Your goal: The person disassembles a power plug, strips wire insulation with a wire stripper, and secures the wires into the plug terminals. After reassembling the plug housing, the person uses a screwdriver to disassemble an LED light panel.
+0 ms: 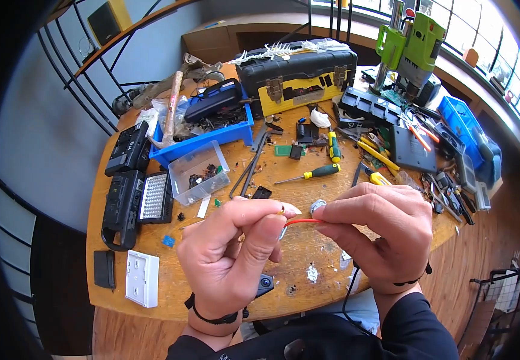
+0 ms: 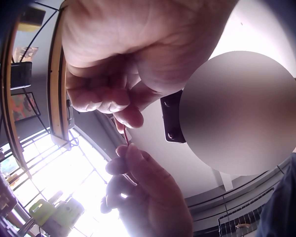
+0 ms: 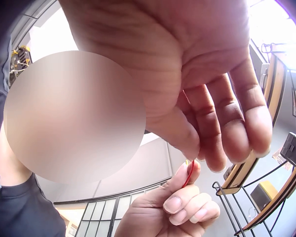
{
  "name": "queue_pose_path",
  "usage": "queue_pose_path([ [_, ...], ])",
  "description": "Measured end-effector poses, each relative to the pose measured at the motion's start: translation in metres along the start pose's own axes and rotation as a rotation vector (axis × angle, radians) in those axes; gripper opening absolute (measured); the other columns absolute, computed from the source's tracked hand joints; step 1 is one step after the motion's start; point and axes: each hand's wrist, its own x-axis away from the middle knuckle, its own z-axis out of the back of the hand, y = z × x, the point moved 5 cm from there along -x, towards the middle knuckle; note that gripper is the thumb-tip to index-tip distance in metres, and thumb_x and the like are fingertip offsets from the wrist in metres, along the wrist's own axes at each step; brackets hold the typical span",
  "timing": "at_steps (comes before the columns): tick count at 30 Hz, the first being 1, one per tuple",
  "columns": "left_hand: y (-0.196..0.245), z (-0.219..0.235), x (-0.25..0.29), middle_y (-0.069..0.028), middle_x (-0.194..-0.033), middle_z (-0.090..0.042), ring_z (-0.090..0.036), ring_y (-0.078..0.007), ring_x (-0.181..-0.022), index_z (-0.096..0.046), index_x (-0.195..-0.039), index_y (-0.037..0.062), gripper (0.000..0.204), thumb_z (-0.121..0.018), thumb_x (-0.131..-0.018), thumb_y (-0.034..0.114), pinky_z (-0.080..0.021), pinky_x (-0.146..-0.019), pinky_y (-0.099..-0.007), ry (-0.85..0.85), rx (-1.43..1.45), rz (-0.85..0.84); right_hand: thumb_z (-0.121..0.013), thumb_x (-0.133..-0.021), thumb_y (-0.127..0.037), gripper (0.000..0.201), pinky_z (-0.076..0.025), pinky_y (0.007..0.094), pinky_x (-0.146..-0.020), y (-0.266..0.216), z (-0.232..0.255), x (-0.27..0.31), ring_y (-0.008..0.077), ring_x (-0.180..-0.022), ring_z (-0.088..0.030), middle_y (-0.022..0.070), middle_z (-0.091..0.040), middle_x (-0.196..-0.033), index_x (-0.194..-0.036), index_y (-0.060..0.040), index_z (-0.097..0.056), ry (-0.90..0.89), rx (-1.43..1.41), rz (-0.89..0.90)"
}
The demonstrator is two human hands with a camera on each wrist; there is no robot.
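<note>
A short red wire [image 1: 303, 221] spans the small gap between the two hands above the table. The left hand [image 1: 233, 252] pinches one end between thumb and index finger, where a small yellowish tip shows. The right hand [image 1: 380, 231] pinches the other end with its thumb and fingers. A small round grey-silver part [image 1: 318, 207] shows at the right fingertips; whether it is held cannot be told. The red wire [image 2: 126, 134] also shows in the left wrist view, and the wire [image 3: 189, 174] curves between the fingertips in the right wrist view.
Behind the hands on the wooden table [image 1: 272, 309] lie a green-yellow screwdriver [image 1: 322, 171], a clear box [image 1: 200, 174], a blue bin [image 1: 203, 141] with a hammer [image 1: 173, 111], and a black-yellow toolbox [image 1: 299, 84]. A green drill press [image 1: 413, 48] stands back right; a white case [image 1: 142, 279] lies front left.
</note>
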Motion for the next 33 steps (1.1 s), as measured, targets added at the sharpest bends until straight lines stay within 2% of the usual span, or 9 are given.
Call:
queue_pose_path([
  [7,-0.005,-0.005,-0.001,-0.0080,-0.072,-0.065,-0.058,-0.0093,-0.054,-0.066,-0.087,-0.0018,0.009,-0.065,-0.083,0.006,-0.042,-0.048,-0.0193,-0.041,-0.034,-0.031,-0.070,-0.067,-0.003,0.015,-0.048,0.0300,-0.049,-0.004,-0.001,-0.001,0.0202,-0.057,-0.061,0.0054,-0.058,-0.066,-0.080,-0.0031,-0.061,0.040,0.032,0.066],
  [9,-0.004,-0.006,-0.001,-0.0079,-0.071,-0.064,-0.059,-0.0098,-0.055,-0.066,-0.088,-0.0017,0.009,-0.066,-0.082,0.005,-0.043,-0.049,-0.0195,-0.051,-0.055,-0.042,-0.075,-0.065,-0.007,0.015,-0.043,0.0245,-0.046,-0.005,0.000,-0.002,0.0161,-0.052,-0.061,0.0061,-0.064,-0.063,-0.076,-0.0047,-0.065,0.095,0.047,0.097],
  [13,-0.003,-0.007,0.000,-0.0089,-0.070,-0.064,-0.059,-0.0100,-0.055,-0.065,-0.088,-0.0018,0.009,-0.066,-0.082,0.005,-0.043,-0.048,-0.0196,-0.033,-0.041,-0.058,-0.075,-0.065,-0.006,0.015,-0.043,0.0237,-0.046,-0.007,0.001,-0.002,0.0162,-0.051,-0.061,0.0062,-0.063,-0.063,-0.076,-0.0047,-0.065,0.113,0.060,0.104],
  [15,0.002,-0.006,0.002,-0.0136,-0.075,-0.063,-0.057,-0.0118,-0.052,-0.060,-0.085,-0.0045,0.023,-0.062,-0.088,0.018,-0.043,-0.051,-0.0196,-0.018,-0.110,-0.074,-0.070,-0.065,-0.001,0.017,-0.048,0.0273,-0.048,-0.005,0.003,-0.001,0.0187,-0.055,-0.062,0.0055,-0.060,-0.067,-0.080,-0.0027,-0.064,0.110,0.050,0.127],
  [19,0.000,0.001,0.001,-0.0129,-0.074,-0.063,-0.056,-0.0106,-0.051,-0.059,-0.083,-0.0044,0.023,-0.062,-0.088,0.018,-0.042,-0.053,-0.0197,0.064,-0.045,-0.079,-0.073,-0.065,-0.003,0.018,-0.047,0.0254,-0.047,-0.002,0.013,0.002,0.0183,-0.055,-0.063,0.0068,-0.064,-0.068,-0.081,-0.0043,-0.065,0.240,0.075,0.121],
  [21,0.001,0.004,-0.001,-0.0100,-0.071,-0.065,-0.059,-0.0104,-0.055,-0.064,-0.087,-0.0026,0.008,-0.065,-0.083,0.005,-0.041,-0.047,-0.0190,0.076,-0.004,-0.135,-0.074,-0.065,-0.004,0.020,-0.047,0.0254,-0.047,-0.002,0.011,0.001,0.0182,-0.056,-0.063,0.0066,-0.065,-0.069,-0.083,-0.0044,-0.066,0.202,0.073,0.131],
  [23,0.000,0.002,-0.001,-0.0099,-0.071,-0.065,-0.059,-0.0103,-0.055,-0.064,-0.087,-0.0024,0.008,-0.065,-0.083,0.004,-0.041,-0.047,-0.0192,0.073,-0.022,-0.154,-0.075,-0.064,-0.006,0.022,-0.047,0.0253,-0.048,-0.005,0.008,-0.001,0.0182,-0.056,-0.063,0.0064,-0.065,-0.070,-0.085,-0.0046,-0.066,0.166,0.072,0.140],
  [25,0.001,0.001,0.000,-0.0099,-0.071,-0.065,-0.059,-0.0102,-0.055,-0.064,-0.087,-0.0023,0.008,-0.066,-0.082,0.004,-0.041,-0.047,-0.0193,0.069,-0.041,-0.173,-0.079,-0.065,-0.015,0.022,-0.044,0.0241,-0.048,-0.010,0.005,-0.004,0.0166,-0.055,-0.063,0.0055,-0.064,-0.064,-0.080,-0.0056,-0.067,0.234,0.085,0.126],
  [33,-0.001,-0.003,0.000,-0.0079,-0.068,-0.063,-0.058,-0.0117,-0.056,-0.065,-0.086,-0.0009,0.010,-0.070,-0.079,0.005,-0.040,-0.049,-0.0217,0.052,-0.116,-0.130,-0.076,-0.069,-0.014,0.022,-0.045,0.0251,-0.048,-0.007,-0.001,0.002,0.0155,-0.053,-0.061,0.0066,-0.066,-0.071,-0.088,-0.0082,-0.066,0.154,0.228,0.257],
])
